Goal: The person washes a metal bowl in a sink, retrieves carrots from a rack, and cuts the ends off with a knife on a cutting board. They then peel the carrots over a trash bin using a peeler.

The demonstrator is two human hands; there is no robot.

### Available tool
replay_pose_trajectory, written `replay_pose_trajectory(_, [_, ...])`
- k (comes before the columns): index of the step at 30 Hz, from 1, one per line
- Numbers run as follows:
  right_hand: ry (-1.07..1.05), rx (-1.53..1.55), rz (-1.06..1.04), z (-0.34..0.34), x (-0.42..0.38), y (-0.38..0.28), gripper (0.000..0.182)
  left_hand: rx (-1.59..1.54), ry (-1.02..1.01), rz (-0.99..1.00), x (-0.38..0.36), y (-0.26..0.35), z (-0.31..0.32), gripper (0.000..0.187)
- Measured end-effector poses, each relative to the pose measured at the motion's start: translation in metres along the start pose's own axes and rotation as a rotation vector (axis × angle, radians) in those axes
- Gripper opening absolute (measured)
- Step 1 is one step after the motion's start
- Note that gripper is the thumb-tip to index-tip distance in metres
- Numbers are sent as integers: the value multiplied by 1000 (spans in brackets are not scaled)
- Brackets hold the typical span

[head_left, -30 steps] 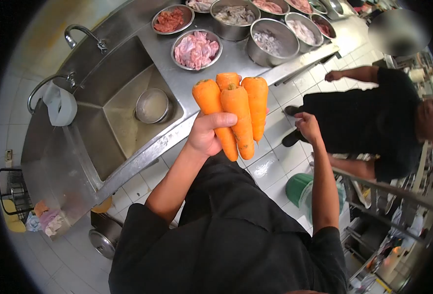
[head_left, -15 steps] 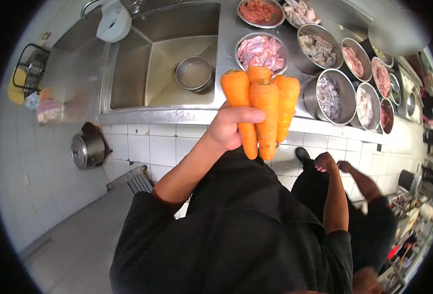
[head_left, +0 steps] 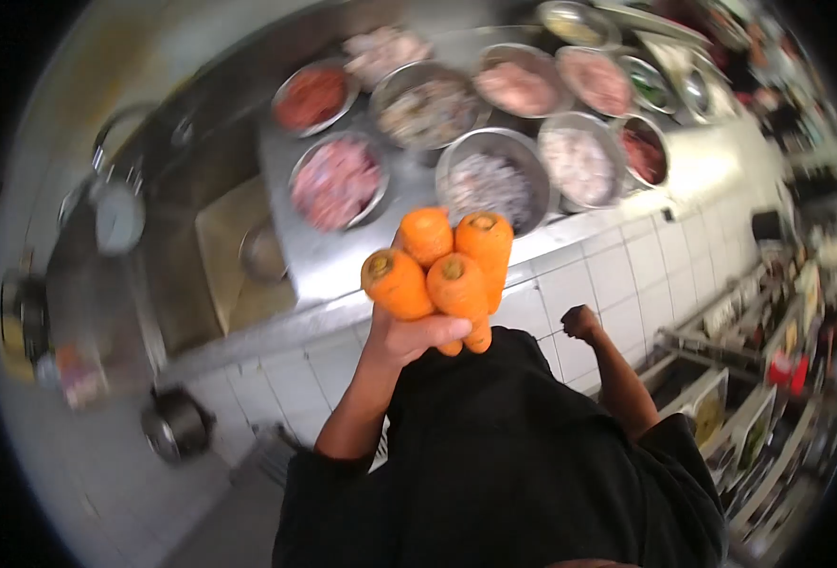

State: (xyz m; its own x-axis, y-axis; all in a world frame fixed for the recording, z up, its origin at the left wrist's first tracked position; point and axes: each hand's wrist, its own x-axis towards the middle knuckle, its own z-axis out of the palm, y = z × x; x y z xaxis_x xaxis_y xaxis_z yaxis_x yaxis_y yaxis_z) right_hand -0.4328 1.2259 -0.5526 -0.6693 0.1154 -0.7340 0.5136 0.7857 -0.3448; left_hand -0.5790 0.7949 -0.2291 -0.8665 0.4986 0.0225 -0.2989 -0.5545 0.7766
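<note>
My left hand [head_left: 417,336] is closed around several whole orange carrots [head_left: 456,284], held as a bunch in front of my body. Their thick stem ends point up towards me, and the tips hang below my thumb. Behind the bunch lies the steel counter [head_left: 343,279]. My right hand [head_left: 579,322] hangs out to the right, away from the counter, curled into a fist with nothing visible in it.
On the counter stand several metal bowls of raw meat and seafood, the closest being a deep bowl [head_left: 547,194]. The sink [head_left: 215,256] is at left, with a lidded pot [head_left: 177,426] below. Shelving with containers [head_left: 750,417] stands at right.
My view has turned to the right, so the sink and bowls have shifted left. The carrots now tilt with their tops towards me. The other person beside me has left the view.
</note>
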Motion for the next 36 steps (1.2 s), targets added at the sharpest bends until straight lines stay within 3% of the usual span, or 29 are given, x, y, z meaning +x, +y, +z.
replay_pose_trajectory(1, [3, 124, 132, -2, -19, -4, 24, -8, -64, -56, 16, -6, 9, 96])
replay_pose_trajectory(2, [12, -110, 6, 1, -25, 9, 24, -118, -82, -50, 29, -14, 27, 85])
replay_pose_trajectory(3, [42, -170, 0, 2, -37, 16, 25, -141, -137, -71, 43, -17, 48, 86])
replay_pose_trajectory(6, [96, 118, 191, 45, -37, 95, 22, -216, -281, -157, 75, -38, 103, 96])
replay_pose_trajectory(7, [131, 348, 422, 37, -65, 85, 19, -277, -312, -220, 85, -47, 115, 99])
replay_pose_trajectory(9, [65, 153, 312, 49, -83, 125, 18, -278, -373, -299, 105, -70, 155, 100])
replay_pose_trajectory(11, [15, 252, 454, 70, -98, 172, 14, -320, -449, -363, 126, -103, 200, 100])
replay_pose_trajectory(13, [59, -47, 279, 103, -105, 232, 14, -295, -557, -389, 150, -141, 246, 94])
replay_pose_trajectory(15, [58, 56, 383, 98, -133, 261, 14, -330, -576, -439, 171, -182, 291, 94])
replay_pose_trajectory(16, [156, 285, 531, 96, -149, 273, 16, -302, -576, -455, 178, -197, 319, 92])
replay_pose_trajectory(19, [231, 457, 660, 57, -169, 317, 20, -331, -600, -505, 201, -240, 385, 89])
replay_pose_trajectory(21, [423, 499, 680, 24, -162, 348, 21, -346, -606, -523, 213, -264, 416, 85])
replay_pose_trajectory(25, [736, 695, 566, -89, -142, 405, 17, -316, -622, -550, 245, -307, 464, 82])
replay_pose_trajectory(27, [888, 1002, 463, -157, -140, 429, 19, -284, -601, -552, 267, -333, 481, 80])
replay_pose_trajectory(29, [970, 1045, 429, -222, -139, 464, 17, -281, -574, -567, 288, -354, 503, 78])
replay_pose_trajectory(32, [1096, 893, 517, -302, -149, 521, 17, -303, -548, -575, 331, -395, 535, 77])
replay_pose_trajectory(36, [1117, 627, 725, -340, -169, 586, 24, -316, -586, -656, 402, -450, 573, 74])
